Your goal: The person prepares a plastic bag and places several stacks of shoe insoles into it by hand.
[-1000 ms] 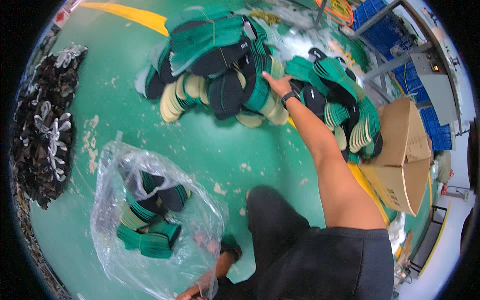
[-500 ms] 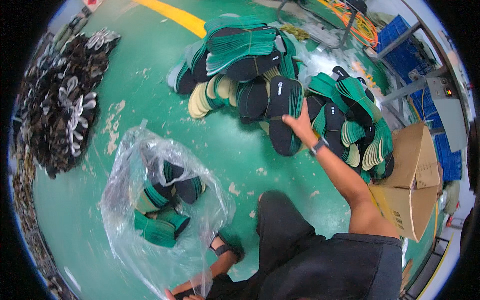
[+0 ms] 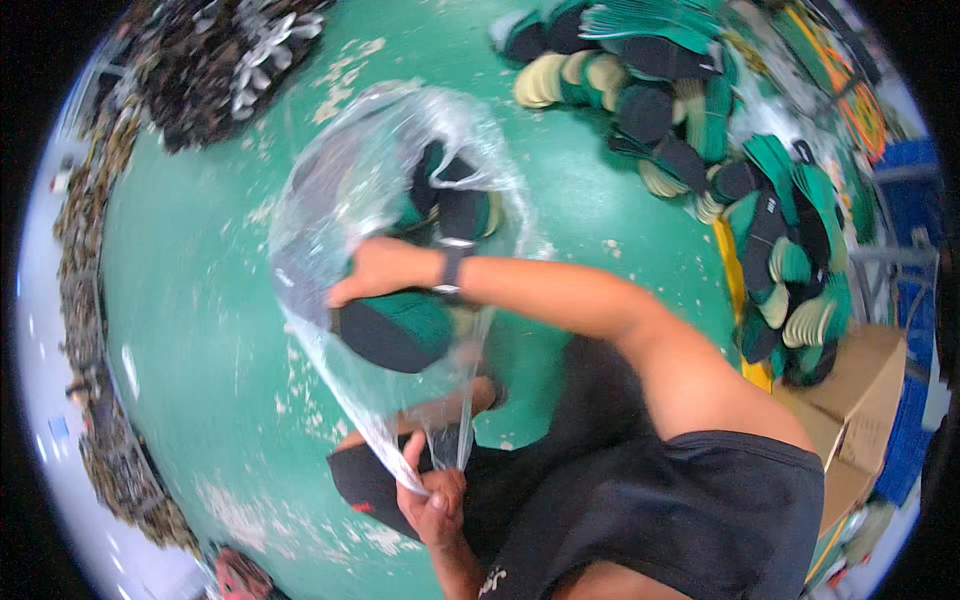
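Observation:
My left hand pinches the gathered edge of a large clear plastic bag and pulls it toward me. My right hand reaches across to the bag's mouth, its fingers wrapped round a bundle of shoe insoles, black on the faces and green along the layered edges. How far that bundle lies inside the film cannot be told. More black and green insoles sit within the bag, partly hidden by my wrist and the crumpled plastic.
Piles of bundled insoles spread over the green floor at the far right, with further bundles nearer. A cardboard box stands beside them. Dark patterned pieces are heaped at the far left. Blue crates line the right side.
My right hand has carried a bundle of insoles from the pile leftward to the bag. The left hand has come into fuller view, still gripping the bag. The whole view has shifted left.

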